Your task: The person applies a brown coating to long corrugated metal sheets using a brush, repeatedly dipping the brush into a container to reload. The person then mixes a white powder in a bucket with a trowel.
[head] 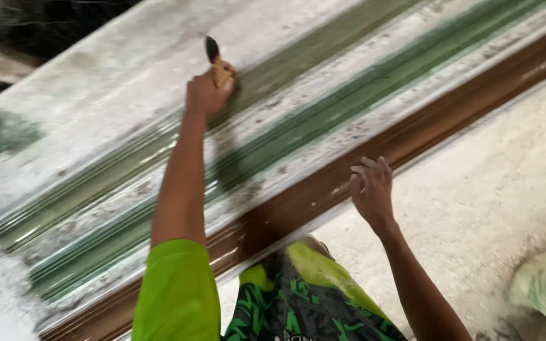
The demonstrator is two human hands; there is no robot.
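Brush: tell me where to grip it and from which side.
Grip the brush by its tan handle, the part the left hand is closed around, probably coming from the near, lower side. The dark end sticks up clear of the fist, and the molding lies right behind, so only that side looks open. The right hand rests spread on the brown rail.

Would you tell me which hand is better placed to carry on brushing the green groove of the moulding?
Left. The left hand already grips the brush against the green groove; the right hand rests open by the brown strip.
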